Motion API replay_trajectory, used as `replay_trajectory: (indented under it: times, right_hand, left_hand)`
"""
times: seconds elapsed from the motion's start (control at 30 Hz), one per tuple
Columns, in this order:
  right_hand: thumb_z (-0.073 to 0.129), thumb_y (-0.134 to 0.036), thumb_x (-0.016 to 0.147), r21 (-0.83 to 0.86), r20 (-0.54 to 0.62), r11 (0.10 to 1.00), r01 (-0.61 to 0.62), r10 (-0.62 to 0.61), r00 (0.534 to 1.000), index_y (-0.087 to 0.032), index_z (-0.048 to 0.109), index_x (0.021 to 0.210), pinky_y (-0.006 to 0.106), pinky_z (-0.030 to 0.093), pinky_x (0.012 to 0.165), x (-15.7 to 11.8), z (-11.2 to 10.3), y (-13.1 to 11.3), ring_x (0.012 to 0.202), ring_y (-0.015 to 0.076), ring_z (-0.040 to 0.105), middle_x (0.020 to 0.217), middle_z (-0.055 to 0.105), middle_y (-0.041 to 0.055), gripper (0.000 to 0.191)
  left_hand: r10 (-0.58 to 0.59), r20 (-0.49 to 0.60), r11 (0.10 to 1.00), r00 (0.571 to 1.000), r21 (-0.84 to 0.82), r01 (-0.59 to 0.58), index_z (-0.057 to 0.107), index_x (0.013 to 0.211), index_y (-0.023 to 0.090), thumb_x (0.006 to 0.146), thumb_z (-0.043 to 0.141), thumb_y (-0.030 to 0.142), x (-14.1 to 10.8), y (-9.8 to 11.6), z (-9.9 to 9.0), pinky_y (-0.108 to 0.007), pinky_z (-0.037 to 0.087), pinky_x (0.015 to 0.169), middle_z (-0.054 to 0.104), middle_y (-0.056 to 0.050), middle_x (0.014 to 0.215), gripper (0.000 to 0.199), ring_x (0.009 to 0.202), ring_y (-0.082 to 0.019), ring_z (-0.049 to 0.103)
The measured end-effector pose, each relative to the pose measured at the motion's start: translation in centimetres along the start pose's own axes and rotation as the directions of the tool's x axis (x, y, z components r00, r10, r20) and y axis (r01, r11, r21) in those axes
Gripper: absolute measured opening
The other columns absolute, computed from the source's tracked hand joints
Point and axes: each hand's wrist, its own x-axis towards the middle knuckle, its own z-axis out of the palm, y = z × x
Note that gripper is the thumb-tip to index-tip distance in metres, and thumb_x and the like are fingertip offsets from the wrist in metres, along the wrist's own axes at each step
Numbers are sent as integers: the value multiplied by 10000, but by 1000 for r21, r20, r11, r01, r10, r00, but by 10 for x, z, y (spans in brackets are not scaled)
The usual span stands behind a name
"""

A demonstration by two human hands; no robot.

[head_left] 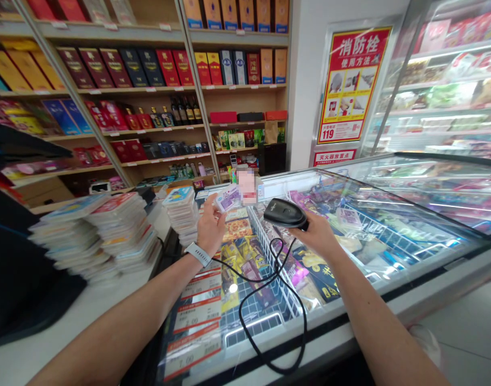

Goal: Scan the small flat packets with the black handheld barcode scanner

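Store shelves (237, 124), pixelated blur (246, 186) beside the left hand's (210, 228) card (228, 198)

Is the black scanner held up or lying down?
Held up: the right hand grips the scanner above the freezer.

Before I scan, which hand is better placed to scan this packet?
Your right hand, probably: it grips the black corded barcode scanner, close to the packet, while your left hand holds that packet up.
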Motion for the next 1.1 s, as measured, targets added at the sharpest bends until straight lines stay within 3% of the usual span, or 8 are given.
replay_trajectory:
  times: [1.1]
  right_hand:
    - [627, -330, 726, -10, 25, 1000, 1, -1, 1000, -182, 710, 921, 263, 450, 642, 0, -1, -1, 734, 209, 655, 781, 719, 41, 258]
  left_hand:
    - [12, 19, 1000, 1000, 9, -13, 356, 1383, 203, 817, 568, 224, -1, -4, 1, -282, 500, 703, 667, -27, 924, 605, 751, -158, 624]
